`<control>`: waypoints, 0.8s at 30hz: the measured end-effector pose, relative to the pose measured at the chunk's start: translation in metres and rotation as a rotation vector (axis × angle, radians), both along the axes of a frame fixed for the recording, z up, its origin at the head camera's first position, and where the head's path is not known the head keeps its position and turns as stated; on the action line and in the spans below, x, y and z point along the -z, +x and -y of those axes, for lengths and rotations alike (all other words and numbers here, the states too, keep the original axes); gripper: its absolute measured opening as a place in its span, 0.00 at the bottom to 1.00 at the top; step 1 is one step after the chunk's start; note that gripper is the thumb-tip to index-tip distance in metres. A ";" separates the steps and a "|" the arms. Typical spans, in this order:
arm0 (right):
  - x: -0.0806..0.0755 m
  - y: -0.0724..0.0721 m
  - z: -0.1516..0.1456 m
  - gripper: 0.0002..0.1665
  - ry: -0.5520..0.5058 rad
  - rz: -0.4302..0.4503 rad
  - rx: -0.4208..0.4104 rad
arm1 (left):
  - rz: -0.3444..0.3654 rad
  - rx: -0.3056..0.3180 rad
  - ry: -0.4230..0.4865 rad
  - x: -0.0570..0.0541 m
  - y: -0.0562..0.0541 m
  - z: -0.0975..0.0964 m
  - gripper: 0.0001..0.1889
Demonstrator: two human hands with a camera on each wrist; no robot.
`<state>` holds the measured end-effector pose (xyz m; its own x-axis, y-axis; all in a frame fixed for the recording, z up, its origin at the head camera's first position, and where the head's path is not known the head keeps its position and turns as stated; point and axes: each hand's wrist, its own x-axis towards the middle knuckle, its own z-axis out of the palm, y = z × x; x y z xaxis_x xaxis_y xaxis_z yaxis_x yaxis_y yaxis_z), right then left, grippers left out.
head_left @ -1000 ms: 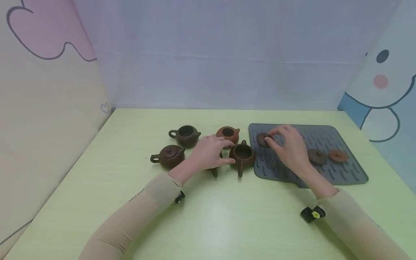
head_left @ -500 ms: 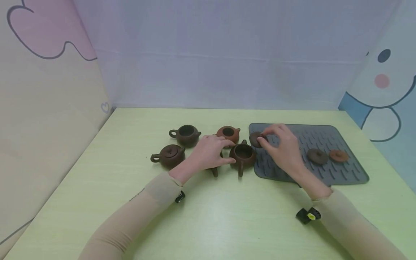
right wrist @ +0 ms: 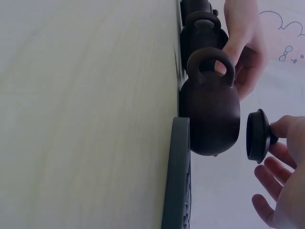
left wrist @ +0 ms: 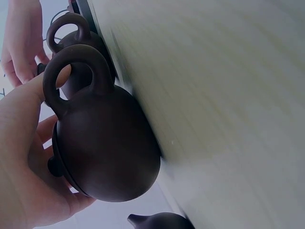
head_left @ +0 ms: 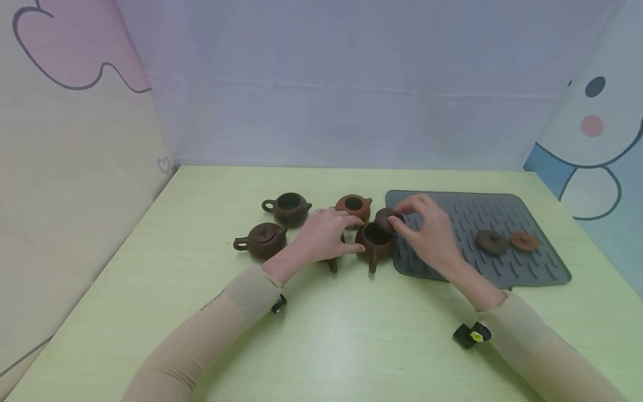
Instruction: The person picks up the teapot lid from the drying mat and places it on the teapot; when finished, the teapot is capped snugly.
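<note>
My right hand (head_left: 429, 231) pinches a dark brown teapot lid (head_left: 384, 219) by its knob, with thumb and index finger. The lid is tilted above the far right of the rim of an open dark brown teapot (head_left: 384, 250). In the right wrist view the lid (right wrist: 256, 136) stands apart from the teapot's mouth. Curved round the left side of this teapot, my left hand (head_left: 324, 237) holds it with thumb and fingers. Beneath that hand stands a lidded teapot (left wrist: 107, 143), mostly hidden in the head view.
Behind are an open reddish teapot (head_left: 353, 205) and an open dark teapot (head_left: 291, 214). Another lidded teapot (head_left: 263, 243) stands at the left. A dark lid (head_left: 491, 242) and a reddish lid (head_left: 524, 241) lie on the grey ridged mat (head_left: 452, 204) at the right.
My right hand has carried the dark lid leftward from over the mat to the open teapot's mouth, tilting it. My left hand has stayed in place.
</note>
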<state>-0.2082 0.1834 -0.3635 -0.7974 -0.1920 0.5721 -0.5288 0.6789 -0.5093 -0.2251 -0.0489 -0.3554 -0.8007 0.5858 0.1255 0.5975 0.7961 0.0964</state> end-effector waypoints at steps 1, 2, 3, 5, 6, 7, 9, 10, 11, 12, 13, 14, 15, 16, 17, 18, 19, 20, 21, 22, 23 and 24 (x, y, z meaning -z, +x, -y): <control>0.000 0.000 0.001 0.09 0.002 0.005 -0.002 | -0.002 0.000 0.000 0.000 0.000 0.000 0.29; 0.000 0.001 0.002 0.09 0.002 0.010 -0.005 | -0.004 0.000 -0.001 0.000 0.000 0.000 0.29; 0.000 0.001 0.002 0.09 0.003 0.017 -0.008 | -0.004 0.000 -0.001 0.000 0.000 0.000 0.29; 0.000 0.002 0.004 0.09 0.006 0.025 -0.017 | -0.002 -0.002 -0.002 0.001 0.000 0.000 0.29; 0.000 0.002 0.005 0.09 0.008 0.028 -0.022 | -0.001 -0.003 -0.002 0.001 0.000 0.000 0.29; 0.000 0.002 0.006 0.09 0.012 0.031 -0.028 | 0.001 -0.004 -0.003 0.000 0.000 0.000 0.29; 0.001 0.003 0.007 0.09 0.025 0.035 -0.033 | 0.007 -0.006 -0.002 0.000 0.000 0.000 0.29; 0.001 0.003 0.008 0.09 0.032 0.036 -0.035 | 0.008 -0.007 -0.002 0.000 0.000 0.000 0.29; 0.001 0.003 0.008 0.09 0.040 0.038 -0.037 | 0.008 -0.007 -0.001 0.000 0.000 0.000 0.29; 0.001 0.003 0.009 0.09 0.043 0.042 -0.038 | 0.008 -0.007 -0.001 0.000 0.001 0.000 0.29; 0.002 0.004 0.009 0.09 0.046 0.047 -0.040 | 0.007 -0.007 0.000 0.001 0.001 0.000 0.29; 0.002 0.004 0.010 0.09 0.048 0.051 -0.044 | 0.005 -0.006 0.001 0.001 0.000 0.000 0.29; 0.002 0.004 0.010 0.09 0.049 0.055 -0.048 | 0.003 -0.006 0.002 0.001 0.000 0.000 0.29; 0.002 0.004 0.010 0.09 0.051 0.061 -0.054 | 0.002 -0.007 0.003 0.001 0.000 0.000 0.29; 0.002 0.005 0.011 0.09 0.055 0.065 -0.059 | 0.001 -0.007 0.004 0.001 0.000 0.000 0.29; 0.002 0.005 0.011 0.09 0.059 0.070 -0.063 | 0.001 -0.008 0.004 0.001 0.000 0.000 0.29; 0.002 0.005 0.011 0.09 0.065 0.074 -0.067 | 0.003 -0.009 0.004 0.001 0.000 0.000 0.29; 0.002 0.006 0.012 0.09 0.072 0.078 -0.070 | 0.005 -0.010 0.006 0.001 0.001 0.000 0.29; 0.002 0.006 0.012 0.09 0.079 0.081 -0.072 | 0.006 -0.011 0.007 0.001 0.001 0.000 0.30; 0.002 0.006 0.012 0.09 0.086 0.083 -0.074 | 0.007 -0.011 0.008 0.001 0.001 0.000 0.30; 0.002 0.007 0.013 0.09 0.093 0.084 -0.074 | 0.008 -0.011 0.009 0.001 0.001 0.000 0.30; 0.002 0.007 0.013 0.09 0.096 0.087 -0.075 | 0.008 -0.011 0.009 0.001 0.001 0.000 0.30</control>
<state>-0.2012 0.1707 -0.3655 -0.8246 -0.3034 0.4775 -0.5366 0.6868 -0.4903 -0.2241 -0.0489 -0.3562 -0.8081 0.5759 0.1239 0.5879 0.8016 0.1085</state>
